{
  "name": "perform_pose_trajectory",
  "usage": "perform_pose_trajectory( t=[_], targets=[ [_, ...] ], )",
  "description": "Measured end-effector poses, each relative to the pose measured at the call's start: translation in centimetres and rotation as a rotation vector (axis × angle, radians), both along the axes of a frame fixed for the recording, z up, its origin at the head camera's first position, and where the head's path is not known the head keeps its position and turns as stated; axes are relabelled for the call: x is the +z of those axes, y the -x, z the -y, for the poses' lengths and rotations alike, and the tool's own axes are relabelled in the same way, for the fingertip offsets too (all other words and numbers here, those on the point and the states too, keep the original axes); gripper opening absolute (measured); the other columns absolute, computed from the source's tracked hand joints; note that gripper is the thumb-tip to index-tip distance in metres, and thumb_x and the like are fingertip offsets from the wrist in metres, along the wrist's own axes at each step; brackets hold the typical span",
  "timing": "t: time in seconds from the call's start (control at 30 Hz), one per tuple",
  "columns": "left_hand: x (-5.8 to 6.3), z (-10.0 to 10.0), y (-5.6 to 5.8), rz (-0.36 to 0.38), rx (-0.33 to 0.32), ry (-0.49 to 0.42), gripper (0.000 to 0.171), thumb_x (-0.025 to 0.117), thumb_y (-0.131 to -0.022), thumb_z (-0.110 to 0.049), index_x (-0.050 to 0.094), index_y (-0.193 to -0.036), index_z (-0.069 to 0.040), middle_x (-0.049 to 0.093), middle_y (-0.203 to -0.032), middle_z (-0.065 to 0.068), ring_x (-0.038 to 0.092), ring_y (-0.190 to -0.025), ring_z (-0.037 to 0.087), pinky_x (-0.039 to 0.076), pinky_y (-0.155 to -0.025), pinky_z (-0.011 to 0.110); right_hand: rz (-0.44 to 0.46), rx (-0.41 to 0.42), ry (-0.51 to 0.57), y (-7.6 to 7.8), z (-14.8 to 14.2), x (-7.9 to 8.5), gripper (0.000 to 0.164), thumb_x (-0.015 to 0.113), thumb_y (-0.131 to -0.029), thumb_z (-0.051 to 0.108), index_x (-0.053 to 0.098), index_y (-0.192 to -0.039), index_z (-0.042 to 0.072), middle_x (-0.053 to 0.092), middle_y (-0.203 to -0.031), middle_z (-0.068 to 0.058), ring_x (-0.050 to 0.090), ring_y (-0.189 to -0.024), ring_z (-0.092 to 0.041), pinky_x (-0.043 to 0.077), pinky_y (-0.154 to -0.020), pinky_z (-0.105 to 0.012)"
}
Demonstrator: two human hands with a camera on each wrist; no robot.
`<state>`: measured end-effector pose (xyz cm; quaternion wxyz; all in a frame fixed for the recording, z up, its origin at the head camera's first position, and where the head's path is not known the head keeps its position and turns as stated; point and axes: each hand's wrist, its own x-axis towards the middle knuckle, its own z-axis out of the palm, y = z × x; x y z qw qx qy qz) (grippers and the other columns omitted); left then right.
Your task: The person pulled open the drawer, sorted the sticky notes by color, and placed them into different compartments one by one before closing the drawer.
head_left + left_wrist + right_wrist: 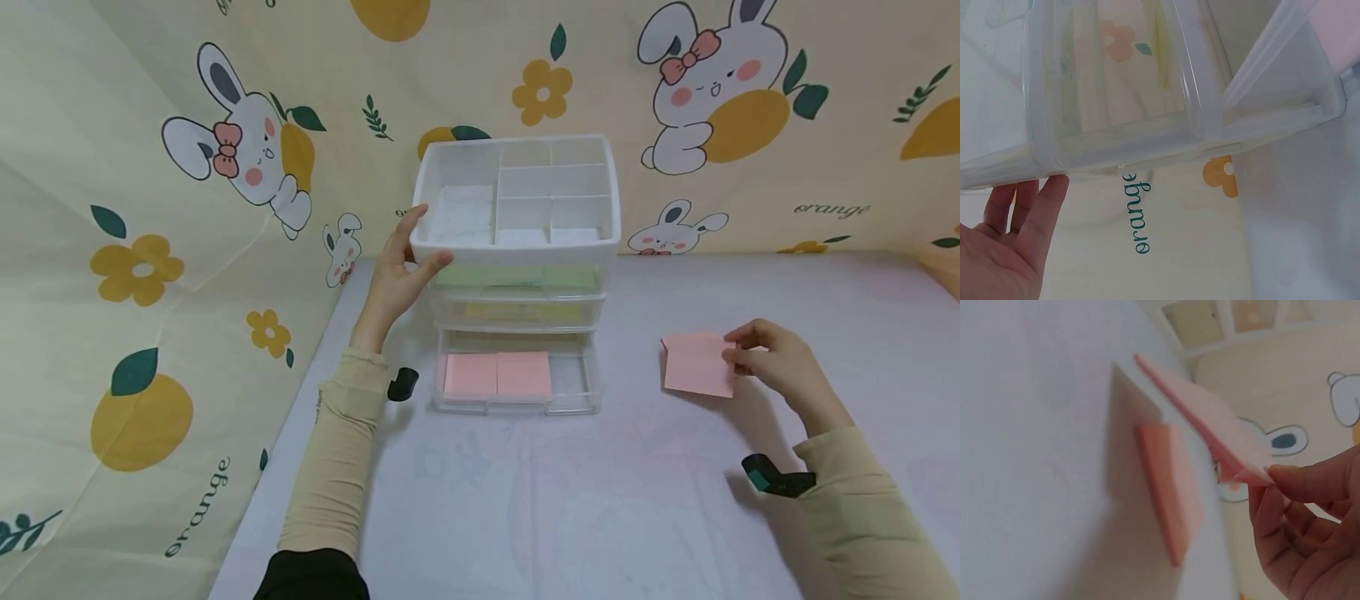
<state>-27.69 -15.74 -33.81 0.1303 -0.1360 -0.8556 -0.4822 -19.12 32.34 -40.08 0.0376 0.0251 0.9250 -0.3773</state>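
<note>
A white and clear drawer organizer (pixel 517 255) stands on the table, its bottom drawer (pixel 576 377) pulled out. Two pink sticky-note pads (pixel 498 373) lie side by side in that drawer. My left hand (pixel 393 279) grips the organizer's upper left corner, thumb at the front; in the left wrist view its fingertips (pixel 1054 187) touch the clear side. At the right, my right hand (pixel 776 367) pinches a pink sticky-note pad (pixel 697 363) by its edge. The right wrist view shows this pad tilted above the table, with another pink pad (pixel 1169 494) lying below it.
The organizer's top tray (pixel 468 208) has several compartments. Above the bottom drawer, a drawer with green contents (pixel 517 277) and one with yellow contents (pixel 525 312) are closed. A patterned cloth (pixel 480 83) hangs behind and to the left of the white table (pixel 600 500).
</note>
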Motion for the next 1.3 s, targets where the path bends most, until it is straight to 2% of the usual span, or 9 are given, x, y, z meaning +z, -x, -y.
perform_pose_trajectory(
  t=[0.13, 0.3, 0.53, 0.77, 0.9, 0.97, 1.1, 1.2, 1.3],
  targets=[
    [0.0, 0.0, 0.0, 0.002, 0.001, -0.001, 0.074, 0.062, -0.072, -0.067, 0.026, -0.137, -0.055, 0.046, -0.122, 0.006, 0.050, -0.093, 0.019, 0.044, -0.074, 0.033, -0.032, -0.033, 0.049, -0.3, 0.6, 1.0, 0.040, 0.059, -0.091, 0.031, 0.054, -0.116, 0.001, 0.053, -0.080, 0.025, 0.060, -0.066, 0.003, 0.048, -0.063, -0.020],
    [-0.1, 0.0, 0.1, 0.007, 0.007, 0.000, 0.073, 0.062, -0.072, -0.068, 0.025, -0.135, -0.058, 0.046, -0.123, 0.006, 0.049, -0.094, 0.019, 0.045, -0.076, 0.035, -0.088, -0.039, 0.149, -0.6, 1.5, 2.3, 0.037, 0.061, -0.090, 0.029, 0.054, -0.115, 0.002, 0.055, -0.077, 0.032, 0.060, -0.067, 0.005, 0.048, -0.062, -0.015],
    [-0.1, 0.0, 0.1, -0.035, -0.001, 0.003, 0.075, 0.061, -0.074, -0.065, 0.028, -0.139, -0.049, 0.048, -0.113, 0.008, 0.050, -0.088, 0.018, 0.041, -0.074, 0.031, -0.163, -0.026, 0.275, -1.0, 3.5, 3.9, 0.026, 0.064, -0.088, 0.025, 0.060, -0.110, 0.012, 0.060, -0.078, 0.027, 0.061, -0.068, 0.002, 0.050, -0.064, -0.015],
    [-0.1, 0.0, 0.1, -0.023, -0.003, -0.002, 0.074, 0.062, -0.075, -0.063, 0.028, -0.139, -0.049, 0.047, -0.113, 0.008, 0.048, -0.087, 0.018, 0.040, -0.074, 0.030, -0.242, 0.006, 0.366, -1.0, 6.3, 4.8, 0.019, 0.066, -0.087, 0.016, 0.061, -0.104, 0.019, 0.062, -0.077, 0.019, 0.060, -0.066, 0.000, 0.050, -0.063, -0.016],
    [-0.1, 0.1, 0.1, -0.028, -0.003, -0.007, 0.076, 0.061, -0.072, -0.066, 0.028, -0.139, -0.049, 0.048, -0.113, 0.009, 0.048, -0.087, 0.018, 0.040, -0.074, 0.030, -0.277, 0.069, 0.429, -0.8, 7.9, 4.9, 0.017, 0.067, -0.085, 0.011, 0.062, -0.101, 0.018, 0.065, -0.078, 0.018, 0.060, -0.066, -0.002, 0.050, -0.062, -0.016],
    [0.0, 0.1, 0.1, -0.032, -0.004, -0.006, 0.078, 0.060, -0.071, -0.068, 0.029, -0.139, -0.049, 0.048, -0.112, 0.009, 0.049, -0.087, 0.019, 0.041, -0.074, 0.031, -0.288, 0.103, 0.478, -0.6, 8.6, 4.9, 0.018, 0.067, -0.085, 0.008, 0.063, -0.101, 0.013, 0.066, -0.079, 0.016, 0.061, -0.067, -0.003, 0.049, -0.062, -0.015],
    [0.0, 0.1, 0.0, -0.034, 0.000, 0.006, 0.079, 0.058, -0.069, -0.072, 0.028, -0.139, -0.050, 0.048, -0.113, 0.009, 0.049, -0.087, 0.019, 0.041, -0.073, 0.031, -0.300, 0.112, 0.510, -0.1, 10.3, 4.7, 0.017, 0.067, -0.085, 0.009, 0.062, -0.101, 0.006, 0.066, -0.079, 0.016, 0.061, -0.067, -0.004, 0.050, -0.061, -0.018],
    [-0.1, 0.1, 0.0, -0.035, 0.003, 0.012, 0.080, 0.057, -0.068, -0.073, 0.028, -0.139, -0.051, 0.048, -0.114, 0.009, 0.049, -0.087, 0.020, 0.041, -0.073, 0.031, -0.289, 0.115, 0.544, 0.3, 11.3, 4.4, 0.015, 0.068, -0.084, 0.009, 0.063, -0.098, 0.006, 0.066, -0.078, 0.016, 0.061, -0.067, -0.004, 0.050, -0.061, -0.019],
    [-0.1, 0.1, 0.0, -0.035, 0.002, 0.009, 0.079, 0.058, -0.069, -0.072, 0.028, -0.139, -0.051, 0.048, -0.115, 0.009, 0.049, -0.088, 0.020, 0.042, -0.073, 0.031, -0.271, 0.153, 0.581, 0.8, 12.1, 3.8, 0.013, 0.068, -0.083, 0.007, 0.062, -0.095, 0.006, 0.067, -0.078, 0.015, 0.063, -0.068, -0.003, 0.050, -0.061, -0.019]
  ],
)
